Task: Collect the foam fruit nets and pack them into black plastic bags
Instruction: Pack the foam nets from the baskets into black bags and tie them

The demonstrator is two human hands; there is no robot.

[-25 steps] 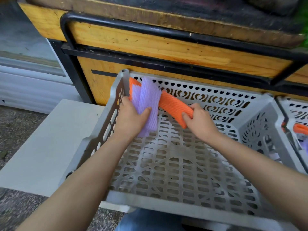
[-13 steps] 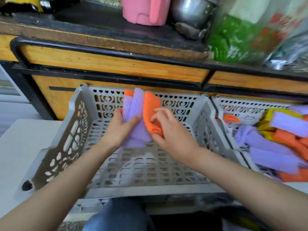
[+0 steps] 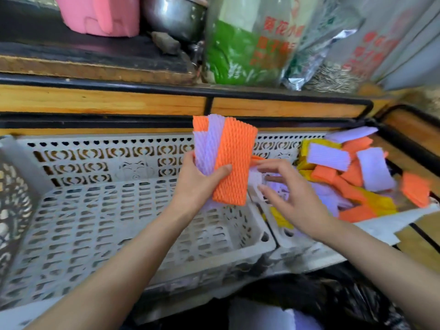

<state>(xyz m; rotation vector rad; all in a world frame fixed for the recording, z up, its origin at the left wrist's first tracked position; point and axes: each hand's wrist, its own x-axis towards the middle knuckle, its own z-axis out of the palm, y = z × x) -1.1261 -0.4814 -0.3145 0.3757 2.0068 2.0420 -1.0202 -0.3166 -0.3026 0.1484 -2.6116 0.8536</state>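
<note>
Head view: left grip is curled round a stack of foam nets, with the thumb across the front orange net; purple nets and another orange one sit behind it. The stack stands roughly upright and its top fans out above the fingers. Right grip is open with fingers spread and holds nothing. It is just right of the stack; we can't tell if they touch. Below the left grip we see a grey crate. Under the right grip, a second crate holds a loose pile of nets in purple, orange and yellow. Nearer us than both grips is the black plastic bag. Beyond them, a wooden stand carries a pink container, metal pot and green bag.
</note>
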